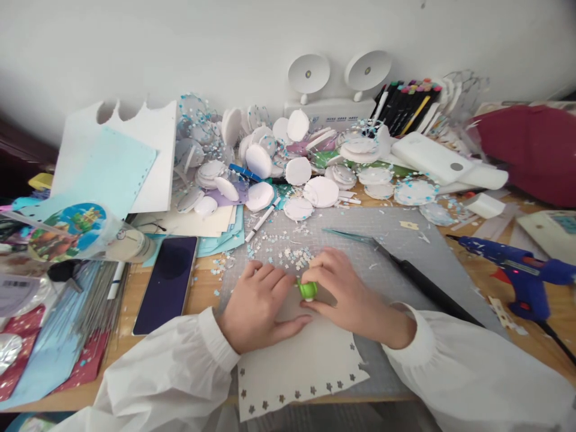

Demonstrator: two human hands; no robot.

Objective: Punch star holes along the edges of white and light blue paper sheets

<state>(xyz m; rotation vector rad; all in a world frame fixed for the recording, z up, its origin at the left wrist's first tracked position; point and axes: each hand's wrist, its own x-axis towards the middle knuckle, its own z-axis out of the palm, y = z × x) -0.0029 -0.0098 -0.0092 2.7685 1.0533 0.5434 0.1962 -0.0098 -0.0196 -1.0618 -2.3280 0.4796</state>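
A small green craft punch (308, 291) sits at the far edge of a white sheet of paper (301, 366). My right hand (339, 285) grips it, with the fingers on its far side and the thumb near its base. My left hand (261, 306) lies on the paper just left of the punch, fingers spread and thumb pointing right. Flower-shaped holes run along the sheet's near edge and up its sides. Tiny blue and white paper flowers (294, 255) are scattered beyond my hands on the grey cutting mat (382, 225).
Long black-handled tweezers (423, 285) lie to the right, beside a blue glue gun (517, 270). A phone (165, 285) and a plastic cup (76, 231) stand left, near wire stems (99, 306). White discs (319, 191) pile up at the back, before a twin-headed lamp (330, 111).
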